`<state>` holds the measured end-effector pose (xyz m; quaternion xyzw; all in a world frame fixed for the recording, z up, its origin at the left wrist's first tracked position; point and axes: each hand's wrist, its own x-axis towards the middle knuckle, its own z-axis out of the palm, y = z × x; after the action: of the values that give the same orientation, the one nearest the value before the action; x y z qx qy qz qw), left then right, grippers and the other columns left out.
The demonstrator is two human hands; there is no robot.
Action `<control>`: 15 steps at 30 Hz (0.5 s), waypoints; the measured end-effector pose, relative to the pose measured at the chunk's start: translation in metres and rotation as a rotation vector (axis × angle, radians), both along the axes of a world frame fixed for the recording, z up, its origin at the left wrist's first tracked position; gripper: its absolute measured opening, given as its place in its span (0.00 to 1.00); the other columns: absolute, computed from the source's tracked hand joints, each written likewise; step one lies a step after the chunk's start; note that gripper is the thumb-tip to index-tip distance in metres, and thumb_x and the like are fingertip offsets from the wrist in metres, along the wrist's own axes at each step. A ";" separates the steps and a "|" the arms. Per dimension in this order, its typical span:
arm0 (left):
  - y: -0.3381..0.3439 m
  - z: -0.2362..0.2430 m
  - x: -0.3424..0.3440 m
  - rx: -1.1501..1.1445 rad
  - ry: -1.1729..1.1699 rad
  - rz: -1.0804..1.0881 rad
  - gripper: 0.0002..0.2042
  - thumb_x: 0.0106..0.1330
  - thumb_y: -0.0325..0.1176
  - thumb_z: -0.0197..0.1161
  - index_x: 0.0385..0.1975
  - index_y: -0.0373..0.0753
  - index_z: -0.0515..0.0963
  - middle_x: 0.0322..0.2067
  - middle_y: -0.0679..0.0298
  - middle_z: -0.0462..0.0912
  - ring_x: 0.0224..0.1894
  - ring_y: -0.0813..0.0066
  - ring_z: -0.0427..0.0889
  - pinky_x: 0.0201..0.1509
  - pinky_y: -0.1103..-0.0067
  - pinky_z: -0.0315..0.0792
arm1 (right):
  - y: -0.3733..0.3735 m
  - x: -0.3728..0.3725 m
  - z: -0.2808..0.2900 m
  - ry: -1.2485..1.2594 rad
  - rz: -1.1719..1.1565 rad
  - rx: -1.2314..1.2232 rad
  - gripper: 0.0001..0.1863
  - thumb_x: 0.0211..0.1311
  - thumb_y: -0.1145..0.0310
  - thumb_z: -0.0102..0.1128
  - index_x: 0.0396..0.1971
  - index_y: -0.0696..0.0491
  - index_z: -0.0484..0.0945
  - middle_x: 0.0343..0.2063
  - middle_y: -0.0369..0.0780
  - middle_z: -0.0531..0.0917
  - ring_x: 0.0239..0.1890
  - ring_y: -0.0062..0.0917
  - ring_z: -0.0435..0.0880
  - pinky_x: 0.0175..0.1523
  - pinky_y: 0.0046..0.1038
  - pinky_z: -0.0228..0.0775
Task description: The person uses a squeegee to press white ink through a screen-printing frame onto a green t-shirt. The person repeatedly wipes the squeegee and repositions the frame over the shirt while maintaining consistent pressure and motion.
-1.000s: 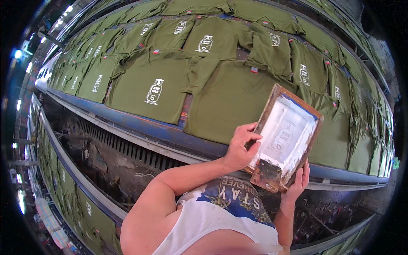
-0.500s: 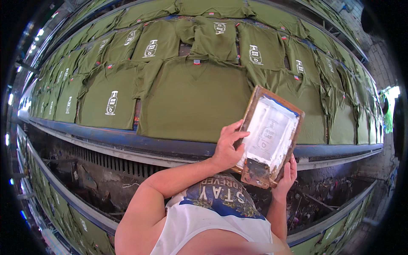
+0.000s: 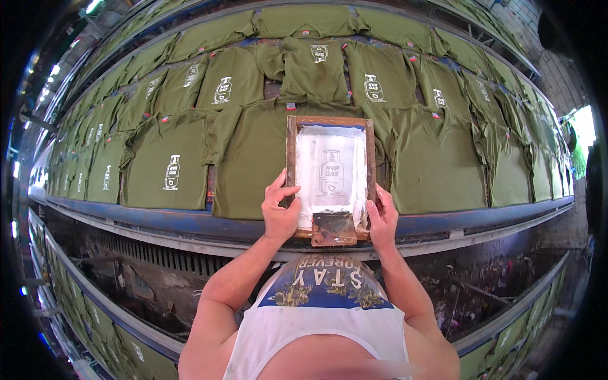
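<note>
A wooden-framed printing screen (image 3: 304,121) is held level in front of me, its mesh smeared with white ink and showing a gas-cylinder design. My left hand (image 3: 280,212) grips the frame's left side, thumb and forefinger over its edge. On the right side, my right hand (image 3: 382,218) holds the frame with its thumb on top. A stained squeegee (image 3: 334,228) lies across the screen's near end, touched by neither hand. Beneath the frame is a green T-shirt (image 3: 247,164), partly hidden; whether the frame touches the cloth I cannot tell.
Several green T-shirts lie flat in rows on the long blue-edged table, many with a white print, such as the printed shirt (image 3: 166,152) at left. The table's metal rail (image 3: 190,241) runs between me and the shirts. More racks of shirts (image 3: 95,329) stand behind me at both sides.
The screen has swung from tilted at the right to straight, moving left over the plain shirt. Both hands moved with it, and my right hand came up along its side.
</note>
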<state>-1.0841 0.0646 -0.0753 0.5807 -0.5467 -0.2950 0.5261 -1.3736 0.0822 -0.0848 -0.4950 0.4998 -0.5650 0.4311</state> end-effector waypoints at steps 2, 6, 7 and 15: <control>-0.001 -0.005 0.004 -0.023 0.011 -0.001 0.13 0.64 0.19 0.73 0.46 0.37 0.94 0.76 0.42 0.82 0.76 0.48 0.81 0.82 0.62 0.73 | -0.004 0.005 -0.002 -0.041 0.030 -0.018 0.28 0.84 0.78 0.63 0.78 0.65 0.75 0.71 0.43 0.82 0.71 0.27 0.82 0.80 0.34 0.70; -0.001 -0.012 0.009 0.012 0.053 -0.002 0.11 0.64 0.18 0.73 0.45 0.37 0.94 0.77 0.42 0.82 0.77 0.49 0.81 0.82 0.62 0.72 | -0.006 0.007 -0.006 0.086 0.037 -0.031 0.28 0.82 0.80 0.65 0.78 0.64 0.74 0.71 0.44 0.78 0.71 0.28 0.81 0.77 0.33 0.74; 0.000 -0.015 0.009 0.023 0.067 -0.005 0.11 0.65 0.18 0.73 0.45 0.36 0.93 0.77 0.43 0.82 0.77 0.49 0.80 0.82 0.62 0.72 | -0.005 0.006 -0.008 0.079 0.043 -0.016 0.28 0.82 0.80 0.65 0.78 0.64 0.74 0.71 0.45 0.78 0.71 0.29 0.81 0.77 0.34 0.74; 0.000 -0.030 0.012 0.089 0.169 0.001 0.10 0.65 0.18 0.73 0.44 0.35 0.92 0.78 0.44 0.81 0.78 0.53 0.80 0.81 0.63 0.73 | -0.007 0.009 -0.012 0.190 0.027 -0.021 0.29 0.77 0.78 0.67 0.76 0.63 0.77 0.69 0.48 0.80 0.71 0.35 0.81 0.79 0.37 0.71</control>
<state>-1.0718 0.0647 -0.1051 0.5768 -0.4863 -0.3667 0.5443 -1.3648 0.0754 -0.0972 -0.5576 0.5261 -0.5147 0.3840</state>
